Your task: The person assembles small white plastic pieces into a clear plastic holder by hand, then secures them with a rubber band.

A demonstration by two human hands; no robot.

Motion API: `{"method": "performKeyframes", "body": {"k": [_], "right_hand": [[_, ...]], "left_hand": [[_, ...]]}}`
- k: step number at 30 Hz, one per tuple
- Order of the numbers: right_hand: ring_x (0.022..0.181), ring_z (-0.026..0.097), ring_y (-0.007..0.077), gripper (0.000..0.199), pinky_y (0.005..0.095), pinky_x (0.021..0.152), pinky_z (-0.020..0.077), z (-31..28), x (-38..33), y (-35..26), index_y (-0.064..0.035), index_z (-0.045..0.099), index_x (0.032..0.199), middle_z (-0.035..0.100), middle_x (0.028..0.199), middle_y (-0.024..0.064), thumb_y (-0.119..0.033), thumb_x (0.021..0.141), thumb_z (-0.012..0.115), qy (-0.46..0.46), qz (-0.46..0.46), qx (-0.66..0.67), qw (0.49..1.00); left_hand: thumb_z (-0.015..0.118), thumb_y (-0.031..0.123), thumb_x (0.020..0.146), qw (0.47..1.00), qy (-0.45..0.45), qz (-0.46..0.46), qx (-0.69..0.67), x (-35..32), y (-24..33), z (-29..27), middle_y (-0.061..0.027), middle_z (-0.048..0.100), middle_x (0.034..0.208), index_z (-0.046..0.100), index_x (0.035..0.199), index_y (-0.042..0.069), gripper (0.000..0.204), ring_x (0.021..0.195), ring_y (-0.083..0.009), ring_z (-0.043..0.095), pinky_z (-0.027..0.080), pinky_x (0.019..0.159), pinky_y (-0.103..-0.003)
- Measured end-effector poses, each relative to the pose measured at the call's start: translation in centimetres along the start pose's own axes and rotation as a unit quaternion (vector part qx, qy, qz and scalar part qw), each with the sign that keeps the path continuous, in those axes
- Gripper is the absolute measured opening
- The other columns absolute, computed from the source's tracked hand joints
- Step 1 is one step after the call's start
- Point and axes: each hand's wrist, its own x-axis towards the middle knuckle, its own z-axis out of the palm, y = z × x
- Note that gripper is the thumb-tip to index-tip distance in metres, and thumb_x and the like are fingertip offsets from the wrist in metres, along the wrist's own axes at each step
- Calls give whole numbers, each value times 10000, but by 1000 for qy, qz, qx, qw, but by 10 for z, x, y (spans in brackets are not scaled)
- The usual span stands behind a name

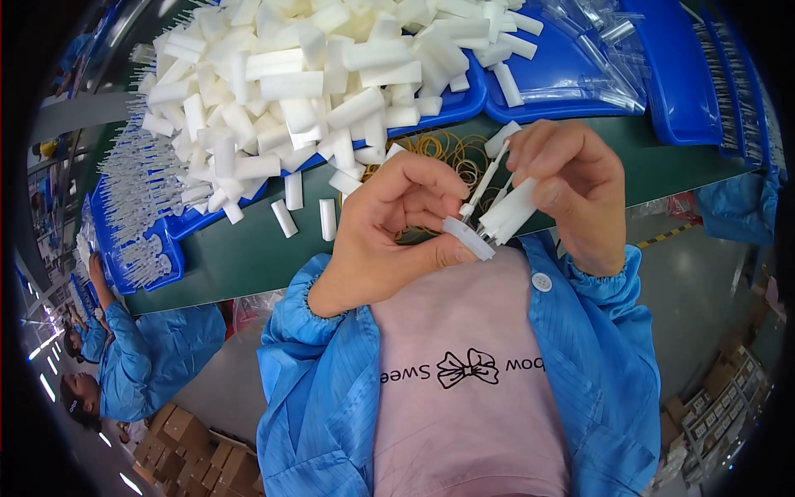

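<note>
Both my hands are raised over the near edge of the green table, close together. My left hand pinches a translucent white plastic piece between thumb and fingers. In my right hand is a white foam block, its lower end meeting the plastic piece. A thin white plastic rod runs from my right fingers down toward the same piece. Small shiny metal parts show where they meet, too small to make out. Behind my hands lies a tangle of tan rubber bands, partly hidden.
A big heap of white foam blocks fills a blue tray, with several loose on the table. White rods with bristly ends are piled at the left. Clear plastic tubes lie in another blue tray. A co-worker in blue sits at left.
</note>
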Motion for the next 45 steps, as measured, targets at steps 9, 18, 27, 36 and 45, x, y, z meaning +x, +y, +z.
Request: {"method": "performKeyframes", "body": {"k": [9,18,27,36,45], "right_hand": [[851,546,149,138,267,768,426,11,-3,2,-15,592,872,585,872,72,-22,775,689,1,-5,10,1000],[887,551,158,155,271,790,425,6,-7,2,0,606,922,602,930,79,-34,787,674,-33,-8,-18,999],[907,532,205,215,315,787,391,-26,6,-2,-90,629,871,577,928,40,-155,692,730,74,-86,-548,829],[791,502,192,239,329,705,323,-17,6,24,-132,603,797,537,805,-11,-215,642,765,80,-127,-662,735],[705,488,171,293,333,718,321,-12,5,23,-144,584,851,534,708,-26,-245,650,771,83,-108,-671,729]], "left_hand": [[771,-25,679,1000,14,4,19,-4,4,2,-48,545,929,561,1066,14,442,879,-99,586,512,797,-239],[740,-49,697,994,-24,82,65,-5,2,-2,-90,533,976,652,974,-20,291,879,-154,608,548,768,-241],[708,-71,720,992,52,96,59,-12,5,-12,-107,522,1009,637,991,-52,281,882,-172,609,544,774,-257],[620,-24,822,986,79,106,104,-16,4,-11,-104,508,1032,631,1030,-47,210,897,-149,563,501,773,-242],[573,3,865,983,65,119,120,-21,2,-12,-91,517,1050,647,1047,-17,198,911,-131,517,439,768,-219]]}}
